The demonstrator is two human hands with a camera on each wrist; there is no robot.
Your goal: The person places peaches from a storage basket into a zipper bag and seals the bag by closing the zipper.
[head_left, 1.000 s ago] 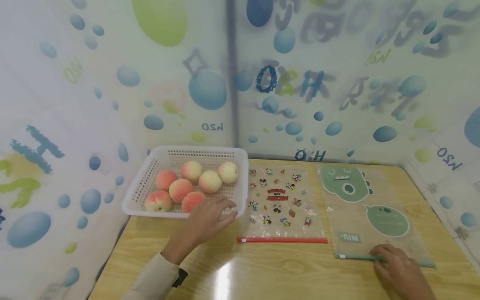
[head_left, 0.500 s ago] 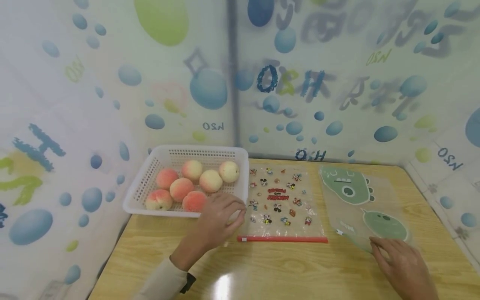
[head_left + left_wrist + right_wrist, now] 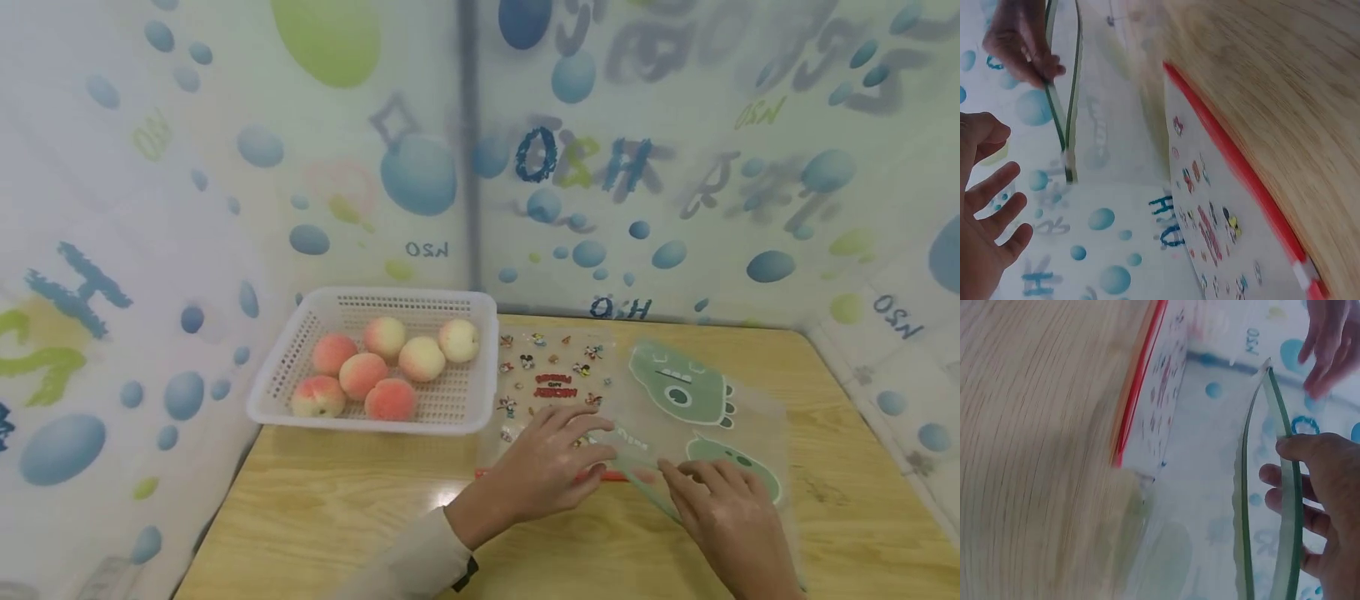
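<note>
My right hand [image 3: 727,517] pinches the green zip edge of a clear zip bag [image 3: 678,396] with green dinosaur prints. Its mouth is parted in the right wrist view, where two green strips [image 3: 1291,537] stand apart. My left hand [image 3: 551,467] hovers over the other zip bag [image 3: 555,383], its fingers loosely bent and holding nothing. In the left wrist view those left fingers [image 3: 1004,215] are apart from the green-edged bag's slider end [image 3: 1069,172]. The second bag has small cartoon prints and a red zip [image 3: 1235,159]; it lies flat, partly hidden under my left hand.
A white plastic basket [image 3: 483,358] with several peaches [image 3: 363,375] stands at the back left of the wooden table [image 3: 337,500]. Walls with printed bubbles [image 3: 420,175] close in the back and both sides of the table.
My right hand has taken hold of the green-edged bag's zip edge, lifted it and drawn it leftward. My left hand has moved right from beside the peach basket toward that bag.
</note>
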